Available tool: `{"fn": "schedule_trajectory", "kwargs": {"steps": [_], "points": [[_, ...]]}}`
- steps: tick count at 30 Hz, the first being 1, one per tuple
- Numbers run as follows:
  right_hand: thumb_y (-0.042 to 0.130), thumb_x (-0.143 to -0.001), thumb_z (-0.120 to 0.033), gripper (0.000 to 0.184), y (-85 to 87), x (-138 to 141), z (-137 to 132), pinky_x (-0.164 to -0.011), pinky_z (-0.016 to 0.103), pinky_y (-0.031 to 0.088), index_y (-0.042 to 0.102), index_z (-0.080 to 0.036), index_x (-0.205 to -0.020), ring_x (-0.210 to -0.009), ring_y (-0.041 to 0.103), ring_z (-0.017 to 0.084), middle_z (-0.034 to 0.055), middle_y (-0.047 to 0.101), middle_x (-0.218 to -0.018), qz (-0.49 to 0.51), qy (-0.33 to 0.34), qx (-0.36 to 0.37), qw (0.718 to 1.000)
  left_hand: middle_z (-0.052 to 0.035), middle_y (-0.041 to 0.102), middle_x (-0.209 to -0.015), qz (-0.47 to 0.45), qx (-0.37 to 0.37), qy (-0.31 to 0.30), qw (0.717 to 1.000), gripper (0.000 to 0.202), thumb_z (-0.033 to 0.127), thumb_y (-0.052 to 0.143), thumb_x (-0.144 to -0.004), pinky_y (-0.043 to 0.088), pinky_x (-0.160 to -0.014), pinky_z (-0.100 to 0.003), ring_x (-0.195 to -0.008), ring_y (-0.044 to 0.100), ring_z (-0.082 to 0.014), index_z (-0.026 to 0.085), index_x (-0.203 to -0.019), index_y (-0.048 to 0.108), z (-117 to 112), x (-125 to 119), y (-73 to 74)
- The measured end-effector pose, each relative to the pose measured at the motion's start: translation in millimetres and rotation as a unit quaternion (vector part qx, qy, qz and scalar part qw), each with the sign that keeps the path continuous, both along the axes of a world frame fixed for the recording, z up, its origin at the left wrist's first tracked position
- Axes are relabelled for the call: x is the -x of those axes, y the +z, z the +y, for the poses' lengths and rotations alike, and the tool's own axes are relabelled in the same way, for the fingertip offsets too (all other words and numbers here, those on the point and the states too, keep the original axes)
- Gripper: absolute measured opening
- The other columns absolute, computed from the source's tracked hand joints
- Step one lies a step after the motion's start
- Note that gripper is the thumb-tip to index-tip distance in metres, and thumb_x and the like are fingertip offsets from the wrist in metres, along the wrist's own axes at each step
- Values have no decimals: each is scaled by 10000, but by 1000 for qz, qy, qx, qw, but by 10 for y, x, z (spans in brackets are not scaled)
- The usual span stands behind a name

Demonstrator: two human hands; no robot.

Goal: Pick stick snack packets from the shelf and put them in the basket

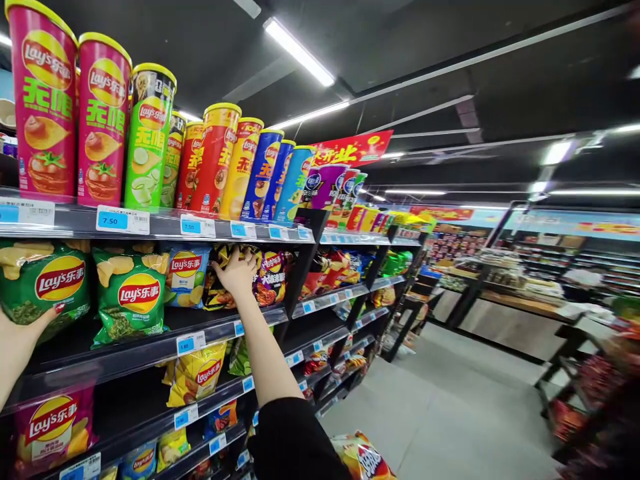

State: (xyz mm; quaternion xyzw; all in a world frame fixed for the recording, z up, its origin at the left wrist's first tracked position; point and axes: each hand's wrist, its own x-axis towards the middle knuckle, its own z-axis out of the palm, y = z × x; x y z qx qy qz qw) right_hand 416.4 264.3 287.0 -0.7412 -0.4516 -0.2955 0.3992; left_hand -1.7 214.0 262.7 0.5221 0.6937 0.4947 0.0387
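At the left edge my left hand (pixel 23 340) grips a green Lay's chip bag (pixel 63 283), its thumb with a red nail across the lower front. The other fingers are hidden or out of view. My right hand (pixel 237 270) reaches to the same shelf, its fingers spread against the front of a black chip bag (pixel 220 290). Between the hands stand a second green Lay's bag (pixel 131 293) and a light-blue Lay's bag (pixel 186 275). To the right of my right hand is a dark purple chip bag (pixel 271 277).
Overhead, a shelf (pixel 165 223) carries several chip canisters (pixel 220 160). On lower shelves are a yellow Lay's bag (pixel 197 375) and a purple one (pixel 54 427). A colourful snack bag (pixel 363 457) shows at the bottom. Grey floor (pixel 435 400) runs along the right, past a display counter (pixel 505 320).
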Motion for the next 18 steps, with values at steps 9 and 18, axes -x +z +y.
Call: {"fn": "schedule_trajectory", "kwargs": {"steps": [9, 18], "points": [[427, -754, -618, 759, -138, -46, -88, -969, 548, 203, 322, -124, -1320, -1241, 213, 412, 220, 226, -1378, -8, 9, 4, 1000, -235, 549, -1139, 199, -64, 36, 977, 760, 575, 431, -770, 505, -729, -468, -972, 582, -403, 63, -1310, 275, -551, -345, 103], [349, -778, -638, 828, -217, -150, -292, -967, 565, 206, 154, -116, -1390, -1253, 149, 390, 215, 139, -1388, -24, 33, -44, 998, -166, 648, -996, 94, 126, 71, 985, 856, 744, 454, -610, 505, -597, -390, -827, 639, -383, 164, -1235, 383, -836, -55, 352]]}}
